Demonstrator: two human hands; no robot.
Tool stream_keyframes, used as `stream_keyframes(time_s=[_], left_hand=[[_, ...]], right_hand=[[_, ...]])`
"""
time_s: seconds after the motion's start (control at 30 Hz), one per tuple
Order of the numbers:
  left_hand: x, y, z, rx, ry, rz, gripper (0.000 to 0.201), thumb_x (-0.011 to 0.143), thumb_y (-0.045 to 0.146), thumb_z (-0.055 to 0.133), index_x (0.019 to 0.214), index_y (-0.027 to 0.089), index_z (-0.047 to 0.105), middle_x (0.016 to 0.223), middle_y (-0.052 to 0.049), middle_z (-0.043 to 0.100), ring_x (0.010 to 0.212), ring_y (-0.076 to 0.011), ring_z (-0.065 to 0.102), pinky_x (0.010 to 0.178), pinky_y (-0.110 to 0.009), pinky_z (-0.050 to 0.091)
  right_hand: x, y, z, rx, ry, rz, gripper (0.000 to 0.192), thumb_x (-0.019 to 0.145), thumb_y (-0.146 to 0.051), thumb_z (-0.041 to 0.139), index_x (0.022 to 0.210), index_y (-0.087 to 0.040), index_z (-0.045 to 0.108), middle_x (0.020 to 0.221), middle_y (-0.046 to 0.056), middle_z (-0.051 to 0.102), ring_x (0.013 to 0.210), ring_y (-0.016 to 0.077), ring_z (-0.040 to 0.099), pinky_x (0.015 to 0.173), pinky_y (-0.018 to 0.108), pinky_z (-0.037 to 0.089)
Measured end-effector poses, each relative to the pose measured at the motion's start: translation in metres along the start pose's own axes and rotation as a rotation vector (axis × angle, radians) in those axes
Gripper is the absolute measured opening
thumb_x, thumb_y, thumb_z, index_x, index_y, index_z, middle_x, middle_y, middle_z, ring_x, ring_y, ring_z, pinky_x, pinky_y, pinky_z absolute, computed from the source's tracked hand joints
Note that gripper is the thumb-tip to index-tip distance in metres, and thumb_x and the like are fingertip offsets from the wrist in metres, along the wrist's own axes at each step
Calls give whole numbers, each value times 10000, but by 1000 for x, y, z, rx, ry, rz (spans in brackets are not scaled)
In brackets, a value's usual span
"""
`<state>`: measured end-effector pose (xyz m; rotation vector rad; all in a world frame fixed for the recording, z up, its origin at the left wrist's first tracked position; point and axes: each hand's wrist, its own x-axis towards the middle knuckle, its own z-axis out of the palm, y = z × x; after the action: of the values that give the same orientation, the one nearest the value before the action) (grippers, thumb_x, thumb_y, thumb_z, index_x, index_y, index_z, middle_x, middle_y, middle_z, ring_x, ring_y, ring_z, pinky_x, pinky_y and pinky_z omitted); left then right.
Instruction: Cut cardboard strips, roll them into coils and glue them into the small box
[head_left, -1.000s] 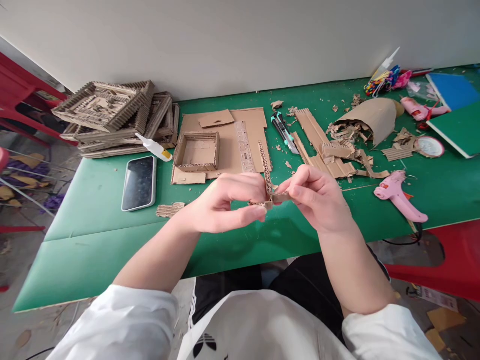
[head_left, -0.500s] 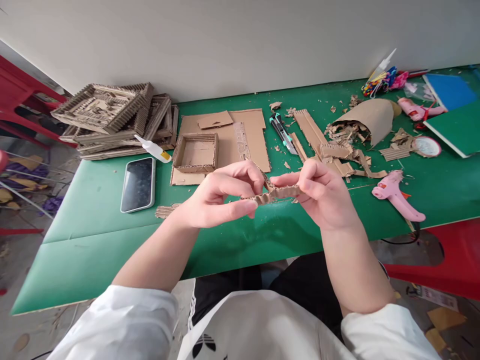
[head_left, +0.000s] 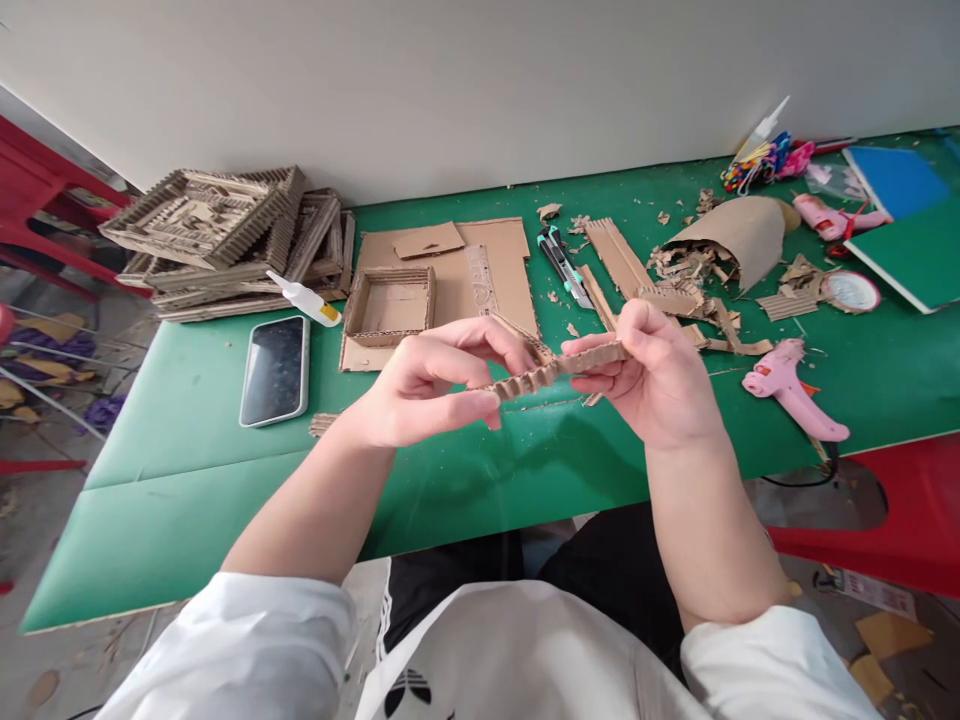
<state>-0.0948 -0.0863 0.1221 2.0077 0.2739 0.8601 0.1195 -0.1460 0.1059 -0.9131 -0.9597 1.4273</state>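
The left hand [head_left: 427,388] pinches the near-left end of a corrugated cardboard strip [head_left: 525,382] between thumb and fingers, and the right hand [head_left: 667,385] grips its other end, thumb on top, so the strip spans the gap between the hands, raised above the green table [head_left: 225,520] and tilted up toward the right hand. Another cardboard piece [head_left: 517,330] meets it near the middle and runs back behind the left fingers, which partly hide it. Just beside the left wrist lies a small corrugated scrap [head_left: 324,425], and left of that hand a phone [head_left: 275,370]. To the right of the right hand rests a pink glue gun [head_left: 795,385]. Beyond the left hand, a square cardboard box [head_left: 386,335] sits on a cardboard sheet [head_left: 514,235] with a clear ruler [head_left: 482,280]; left of the box is a glue bottle [head_left: 304,298]. Past the gap between the hands lies a utility knife [head_left: 562,262], and beyond the right hand are cardboard strips [head_left: 619,258] and a curved cardboard piece [head_left: 750,235]. Farther back, left of the left hand, stand stacked corrugated frames [head_left: 202,245].
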Motion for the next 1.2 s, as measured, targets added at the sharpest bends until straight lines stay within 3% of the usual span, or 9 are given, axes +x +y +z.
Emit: stream_keyframes(time_s=[0.4, 0.7, 0.87, 0.97, 1.1, 1.2], left_hand=[[3, 2, -6, 62, -9, 39, 262, 841, 286, 583, 613, 195, 671, 1082, -72, 701, 942, -231, 675, 792, -380, 576], [1, 1, -8, 139, 5, -5, 318, 845, 358, 570, 582, 197, 648, 1000, -77, 724, 768, -195, 699, 622, -310, 582], [-1, 5, -2, 289, 12, 28, 312, 837, 270, 531, 541, 186, 584, 1045, -72, 721, 771, -178, 700, 572, -261, 562], [-2, 4, 5, 461, 18, 131, 261, 790, 159, 536, 529, 165, 530, 1110, -108, 696, 734, -157, 695, 568, -248, 552], [-2, 1, 13, 592, 10, 275, 199, 744, 91, 561, 557, 152, 527, 1112, -164, 685, 844, -207, 702, 685, -305, 571], [-3, -2, 13, 598, -1, 290, 190, 777, 124, 562, 588, 152, 556, 1141, -157, 674, 934, -219, 693, 754, -305, 576]], right_hand=[[7, -6, -15, -91, 110, -79, 374, 779, -491, 621, 693, -237, 360, 803, -44, 745, 739, 144, 718, 612, 259, 607], [9, -2, -24, -160, 102, -137, 280, 844, -437, 557, 741, -244, 382, 828, -56, 734, 798, 137, 716, 686, 278, 601], [7, 5, -23, -465, 129, -299, 119, 840, -317, 585, 846, -248, 488, 966, -1, 710, 998, 180, 680, 856, 343, 564], [-1, 3, -15, -683, 143, -418, 71, 859, -259, 545, 918, -236, 576, 1110, 37, 680, 1118, 200, 620, 932, 364, 527], [-9, 2, -7, -899, 86, -446, 257, 845, -283, 580, 1095, -244, 620, 1138, 38, 673, 1066, 192, 633, 860, 324, 557], [-6, 7, -8, -982, 56, -468, 242, 847, -298, 586, 1073, -257, 662, 1067, 20, 704, 933, 174, 673, 754, 299, 577]])
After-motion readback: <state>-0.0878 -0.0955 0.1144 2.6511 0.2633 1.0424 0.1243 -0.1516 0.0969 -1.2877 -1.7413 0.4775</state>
